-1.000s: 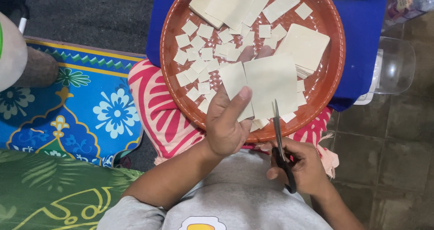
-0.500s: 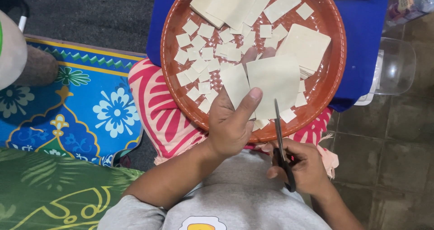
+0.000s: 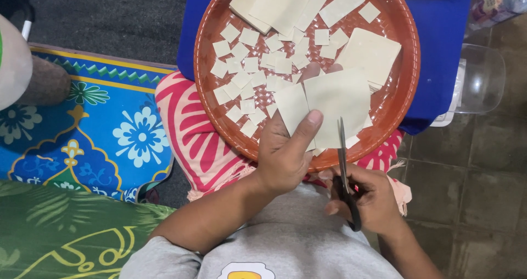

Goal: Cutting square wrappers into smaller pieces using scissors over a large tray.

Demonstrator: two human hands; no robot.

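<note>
While your left hand (image 3: 282, 155) pinches a pale dough sheet (image 3: 337, 106) by its near edge, your right hand (image 3: 370, 199) is clamped on black scissors (image 3: 344, 172) — blades together, beside the sheet, over the brown tray (image 3: 403, 100) of cut squares (image 3: 250, 65). You look mid-cutting — next, open the blades and line them up square.

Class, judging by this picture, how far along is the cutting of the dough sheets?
Done: many small squares lie in the round tray. In hand: the left hand holds a large sheet while the right hand works scissors at its edge. Left: more uncut sheets and another.
</note>
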